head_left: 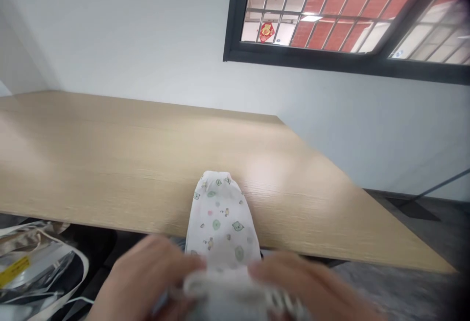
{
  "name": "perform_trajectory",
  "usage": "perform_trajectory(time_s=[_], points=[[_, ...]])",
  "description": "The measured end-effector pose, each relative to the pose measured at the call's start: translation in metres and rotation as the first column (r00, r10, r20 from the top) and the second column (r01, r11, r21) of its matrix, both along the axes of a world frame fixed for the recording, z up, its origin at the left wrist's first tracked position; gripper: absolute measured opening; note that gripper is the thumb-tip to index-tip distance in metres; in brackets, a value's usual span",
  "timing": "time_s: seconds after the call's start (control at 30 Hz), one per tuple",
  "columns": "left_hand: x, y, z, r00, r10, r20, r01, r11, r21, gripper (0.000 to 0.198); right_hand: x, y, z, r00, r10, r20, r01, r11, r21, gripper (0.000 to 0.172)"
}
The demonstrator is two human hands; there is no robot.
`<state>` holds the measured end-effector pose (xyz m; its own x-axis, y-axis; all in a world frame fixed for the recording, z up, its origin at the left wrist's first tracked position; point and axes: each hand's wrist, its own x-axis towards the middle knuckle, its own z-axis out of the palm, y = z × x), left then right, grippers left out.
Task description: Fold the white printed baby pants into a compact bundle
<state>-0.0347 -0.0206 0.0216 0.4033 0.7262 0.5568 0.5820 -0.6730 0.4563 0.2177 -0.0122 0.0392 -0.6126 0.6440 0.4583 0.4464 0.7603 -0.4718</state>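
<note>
A white diaper (221, 220) printed with small green animal figures lies over the near edge of the wooden table (110, 164), its far end resting on the tabletop. Its near end is gathered at the bottom of the view between both hands. My left hand (147, 277) grips the bunched near end from the left, fingers curled onto it. My right hand (312, 289) grips it from the right, fingers closed on the gathered white edge (235, 289). Both hands are blurred by motion and sit below the table edge.
A clear plastic bag with a yellow label (33, 267) lies at the lower left, below the table. A white wall and a black-framed window (348, 17) stand behind. Grey floor and a dark stand base (414, 208) show at the right.
</note>
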Motion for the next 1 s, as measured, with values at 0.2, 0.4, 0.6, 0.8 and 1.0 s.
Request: perform_trajectory(time_s=[0.2, 0.4, 0.6, 0.8, 1.0], points=[[0.033, 0.119, 0.024, 0.866, 0.348, -0.36, -0.437, 0.876, -0.204, 0.027, -0.018, 0.131, 0.0, 0.983, -0.184, -0.006, 0.183, 0.981, -0.07, 0.03], [0.038, 0.15, -0.005, 0.814, 0.354, -0.461, -0.482, 0.854, -0.195, 0.026, -0.013, 0.176, -0.017, 0.951, -0.164, 0.263, 0.165, 0.986, 0.019, 0.028], [0.036, 0.092, -0.011, 0.967, -0.055, -0.248, 0.006, 0.981, -0.193, 0.042, -0.018, 0.092, -0.02, 0.97, 0.035, 0.241, -0.124, 0.922, 0.367, 0.029], [0.061, 0.141, -0.031, 0.814, -0.318, -0.486, 0.234, 0.945, -0.227, 0.042, -0.037, 0.03, -0.066, 0.904, -0.052, 0.425, -0.082, 0.954, 0.289, 0.046], [0.087, 0.215, -0.032, 0.781, -0.176, -0.599, 0.103, 0.983, -0.154, 0.041, -0.042, 0.011, -0.078, 0.901, -0.148, 0.408, 0.022, 0.954, 0.298, 0.052]])
